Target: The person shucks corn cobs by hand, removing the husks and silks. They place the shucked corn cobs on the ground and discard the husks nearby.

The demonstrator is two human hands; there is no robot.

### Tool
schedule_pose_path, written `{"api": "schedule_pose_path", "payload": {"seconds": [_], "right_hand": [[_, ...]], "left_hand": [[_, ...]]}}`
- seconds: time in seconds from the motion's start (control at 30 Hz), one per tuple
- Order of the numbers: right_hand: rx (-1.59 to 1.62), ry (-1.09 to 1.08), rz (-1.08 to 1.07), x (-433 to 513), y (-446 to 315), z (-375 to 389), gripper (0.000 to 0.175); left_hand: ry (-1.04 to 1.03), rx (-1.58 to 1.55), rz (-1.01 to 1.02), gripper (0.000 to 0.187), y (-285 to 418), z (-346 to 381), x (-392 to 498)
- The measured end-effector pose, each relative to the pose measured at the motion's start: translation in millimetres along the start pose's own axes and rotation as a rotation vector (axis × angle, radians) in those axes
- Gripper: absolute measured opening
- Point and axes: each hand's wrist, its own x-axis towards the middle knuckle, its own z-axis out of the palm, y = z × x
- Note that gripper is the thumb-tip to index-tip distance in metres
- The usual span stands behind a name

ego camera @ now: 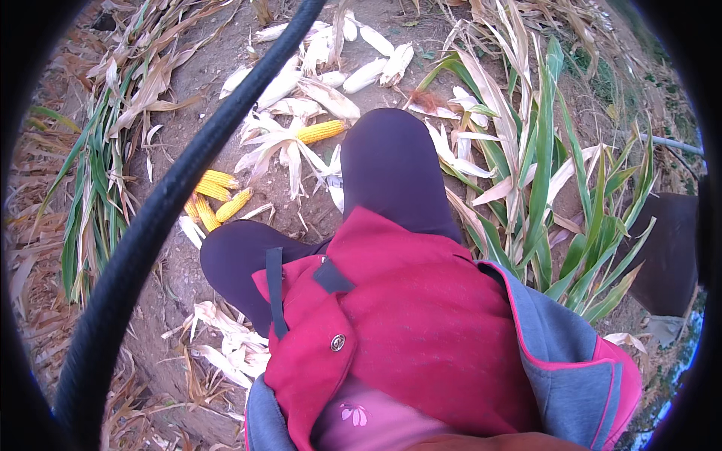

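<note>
Neither of my hands is in view. Before me, between my dark-trousered knees (395,163), lies bare soil. On it rests an ear of yellow corn (321,131) with its pale husk (279,149) peeled back and still attached. Several bare corn cobs full of kernels (234,204) lie together by my left knee, partly behind a black cord-like band. Farther off is a loose heap of ears in whitish husks (330,101). A strip of bare skin (496,442) shows at the bottom edge; which body part it is, I cannot tell.
Cut corn stalks with green and dry leaves (536,169) lie at my right, and more stalks (96,175) at the left. Torn husks (231,344) lie beside my left leg. A black band (197,152) crosses the view. My red jacket (417,299) fills the lower middle.
</note>
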Motion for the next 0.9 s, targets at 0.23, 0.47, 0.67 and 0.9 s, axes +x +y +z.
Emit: {"api": "schedule_pose_path", "payload": {"seconds": [0.23,0.47,0.67,0.9], "right_hand": [[0.025,-0.030,0.007,-19.9,-53.4,-46.7,0.047],[-0.910,-0.493,0.228,-69.7,-151.4,-132.4,0.041],[-0.531,-0.387,0.095,-90.7,-180.3,-113.4,0.037],[-0.363,-0.300,0.027,-82.4,-177.6,-95.8,0.032]], "left_hand": [[-0.004,0.039,-0.045,0.026,-18.8,-2.1,5.0],[0.017,0.065,-0.079,0.026,-39.6,2.4,3.3],[0.000,0.088,-0.090,0.026,-48.6,14.5,10.8],[-0.056,0.184,0.031,0.026,-70.0,16.3,45.4]]}}
